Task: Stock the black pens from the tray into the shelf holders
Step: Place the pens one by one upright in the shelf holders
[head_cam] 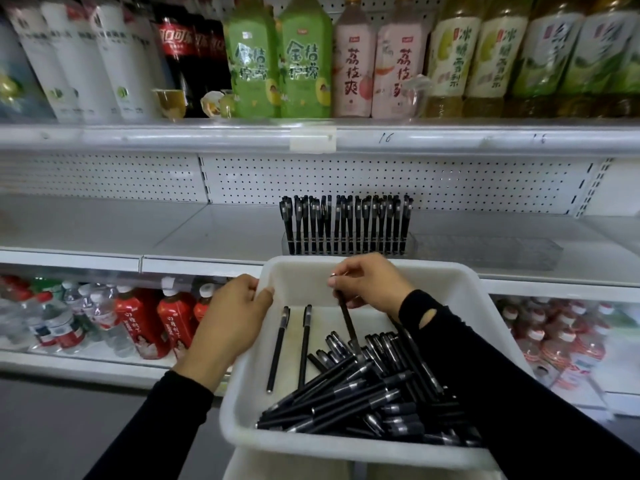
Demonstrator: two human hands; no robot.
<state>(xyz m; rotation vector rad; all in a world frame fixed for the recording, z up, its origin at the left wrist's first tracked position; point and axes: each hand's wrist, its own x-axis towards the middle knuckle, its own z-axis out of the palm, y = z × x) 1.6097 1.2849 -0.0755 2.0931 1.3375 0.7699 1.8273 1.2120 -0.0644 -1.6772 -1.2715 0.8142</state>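
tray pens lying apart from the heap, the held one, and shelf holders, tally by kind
Loose black pens on the white plastic tray floor: 2
Black pen in the right hand grip: 1
Clear plastic shelf holders: 2
Total: 5

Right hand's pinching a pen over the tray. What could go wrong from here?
1. The pen is pinched near one end, its other end in the pile; lifting may drag others.
2. The pen holder looks full; forcing one in could topple pens.
3. Only the left hand grips the tray; it may tip.
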